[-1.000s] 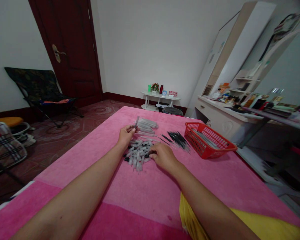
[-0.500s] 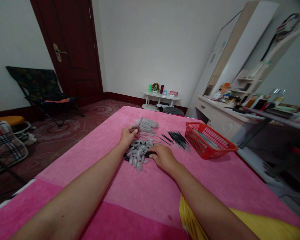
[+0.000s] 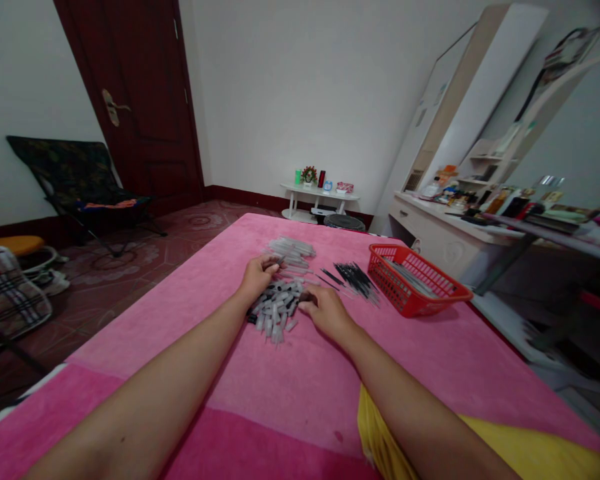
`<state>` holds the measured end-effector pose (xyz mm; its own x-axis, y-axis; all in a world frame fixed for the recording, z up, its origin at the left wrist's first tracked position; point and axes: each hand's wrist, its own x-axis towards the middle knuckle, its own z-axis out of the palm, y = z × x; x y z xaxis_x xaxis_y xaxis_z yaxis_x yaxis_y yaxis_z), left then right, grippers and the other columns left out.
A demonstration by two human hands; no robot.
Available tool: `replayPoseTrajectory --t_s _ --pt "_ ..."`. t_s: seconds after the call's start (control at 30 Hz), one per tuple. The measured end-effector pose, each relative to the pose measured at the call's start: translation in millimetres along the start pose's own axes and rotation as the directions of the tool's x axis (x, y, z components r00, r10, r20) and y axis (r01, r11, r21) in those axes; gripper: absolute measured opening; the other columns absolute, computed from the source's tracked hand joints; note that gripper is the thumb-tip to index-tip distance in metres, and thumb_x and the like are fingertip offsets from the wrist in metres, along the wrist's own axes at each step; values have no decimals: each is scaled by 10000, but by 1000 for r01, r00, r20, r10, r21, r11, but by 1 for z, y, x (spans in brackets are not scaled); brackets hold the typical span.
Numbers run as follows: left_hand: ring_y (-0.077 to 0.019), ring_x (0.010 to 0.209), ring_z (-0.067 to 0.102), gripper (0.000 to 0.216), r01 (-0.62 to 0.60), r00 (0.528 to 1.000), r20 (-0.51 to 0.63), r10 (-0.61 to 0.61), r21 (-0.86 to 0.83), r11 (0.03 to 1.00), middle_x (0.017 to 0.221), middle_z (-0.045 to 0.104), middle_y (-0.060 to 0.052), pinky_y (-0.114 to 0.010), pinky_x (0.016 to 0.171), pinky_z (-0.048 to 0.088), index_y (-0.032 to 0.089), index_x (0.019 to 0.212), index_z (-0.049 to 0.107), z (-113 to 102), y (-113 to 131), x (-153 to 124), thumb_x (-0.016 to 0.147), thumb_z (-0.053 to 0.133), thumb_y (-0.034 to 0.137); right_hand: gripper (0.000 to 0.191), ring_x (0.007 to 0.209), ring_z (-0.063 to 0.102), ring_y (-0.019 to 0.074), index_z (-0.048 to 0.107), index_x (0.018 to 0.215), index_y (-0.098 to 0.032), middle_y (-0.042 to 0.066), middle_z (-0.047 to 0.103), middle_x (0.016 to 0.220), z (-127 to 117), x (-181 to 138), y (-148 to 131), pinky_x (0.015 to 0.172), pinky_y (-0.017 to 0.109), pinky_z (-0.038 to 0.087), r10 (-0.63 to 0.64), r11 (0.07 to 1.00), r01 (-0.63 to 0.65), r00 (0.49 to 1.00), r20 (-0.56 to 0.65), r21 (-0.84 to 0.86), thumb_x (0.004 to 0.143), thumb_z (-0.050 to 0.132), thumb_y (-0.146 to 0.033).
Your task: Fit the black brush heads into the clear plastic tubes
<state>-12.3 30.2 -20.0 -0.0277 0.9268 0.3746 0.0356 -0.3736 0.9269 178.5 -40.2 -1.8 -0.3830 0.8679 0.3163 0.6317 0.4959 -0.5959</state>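
Note:
My left hand (image 3: 258, 275) is closed in a pinch on a slim grey pen barrel, now seen nearly end-on at the fingertips. Just beyond it lies a stack of clear pen barrels (image 3: 295, 248). Between my hands spreads a heap of small pen caps (image 3: 275, 315), mostly translucent white with some black pieces. My right hand (image 3: 326, 309) is at the heap's right edge, thumb and fingers drawn together; whatever is between them is dark and hard to make out. Thin black pen refills (image 3: 356, 280) lie in a bunch beyond my right hand.
A red plastic basket (image 3: 409, 308) holding grey sticks stands at the right of the pink-covered table (image 3: 260, 393). Yellow cloth (image 3: 387, 433) lies under my right forearm. Farther off are a dressing table (image 3: 445, 233), a low white stand (image 3: 320, 193) and a folding chair (image 3: 80, 173).
The barrel in my left hand has tipped from upright to nearly end-on. My right hand has lifted its fingertips slightly from the cap heap. The camera view has shifted a little.

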Motion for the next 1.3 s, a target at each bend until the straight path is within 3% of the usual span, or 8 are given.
replayPoseTrajectory --t_s 0.1,0.2,0.4,0.6,1.3 --pt "-184 747 657 192 -19 998 66 18 20 1000 815 708 -71 -287 675 518 121 846 650 4 -2 0 680 585 193 97 632 588 138 601 784 -153 6 633 707 0 6 8 615 248 452 145 949 -109 984 -100 297 691 573 -159" --pt "-185 756 662 179 -43 991 127 35 59 997 794 708 -55 -300 719 520 131 841 657 7 -3 -1 687 570 159 161 671 603 152 611 809 -139 29 649 744 -5 9 12 640 263 468 203 899 -109 962 -182 425 655 584 -180" --pt "-187 824 656 234 -181 954 275 120 212 960 872 711 -56 -290 773 503 147 925 677 6 -6 -4 744 529 141 161 741 615 177 645 787 -139 63 676 789 -19 11 18 710 291 470 175 926 -26 914 -366 378 662 581 -217" --pt "-182 869 635 280 -357 911 360 199 453 817 921 711 -47 -266 795 474 169 951 698 3 -5 -4 746 523 94 168 708 609 186 639 775 -148 60 675 772 -23 12 22 687 306 471 180 942 -23 876 -447 334 626 607 -220" --pt "-185 907 639 277 -425 894 388 226 568 705 967 713 -57 -258 800 474 193 981 701 4 -2 -5 763 548 116 89 665 565 159 638 733 -168 28 647 729 -22 9 20 641 271 438 53 986 25 888 -457 163 665 588 -198"
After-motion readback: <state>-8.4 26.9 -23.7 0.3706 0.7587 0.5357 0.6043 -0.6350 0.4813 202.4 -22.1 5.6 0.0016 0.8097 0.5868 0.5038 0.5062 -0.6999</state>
